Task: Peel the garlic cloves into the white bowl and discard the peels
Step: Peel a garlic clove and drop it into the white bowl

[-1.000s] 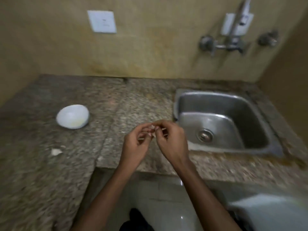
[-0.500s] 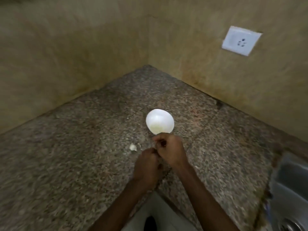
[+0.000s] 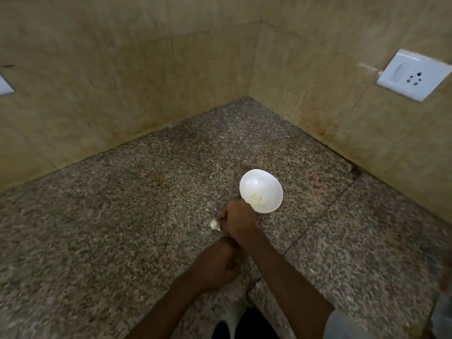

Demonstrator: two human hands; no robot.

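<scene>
**1. White bowl** [image 3: 266,182]. Set upright on the granite countertop [image 3: 122,216], right of centre and well out from the far wall corner. Pale peeled garlic cloves [image 3: 258,199] are seen lying in its bottom, toward the near side.

**2. Right hand** [image 3: 238,218]. Placed at the bowl's near-left rim, which is overlapped by the knuckles; contact cannot be confirmed. The back of the hand is turned to the camera. The fingers are curled inward. Whatever may be pinched in them is hidden and cannot be told.

**3. Left hand** [image 3: 217,263]. Held nearer than the right hand, just beside the right wrist, over the countertop's near edge. The fingers are folded into a loose fist; whether anything is enclosed cannot be told.

**4. White garlic piece** [image 3: 215,225]. Found on the countertop just left of the right hand. It cannot be distinguished as clove or peel, and contact with the fingers cannot be judged.

**5. Countertop.** Speckled brown-grey granite, wrapped around an inner corner at near centre. A diagonal seam is seen to the right of the bowl.

**6. Tiled walls** [image 3: 146,81]. Beige, joined in a corner at the far side, with staining along the base of the right wall.

**7. Socket plate** [image 3: 413,74]. White, mounted on the right wall. A second white plate [image 3: 3,86] is cut off by the left edge.

**8. Grey sleeve** [image 3: 342,324]. Seen on the right arm at the near edge.
</scene>
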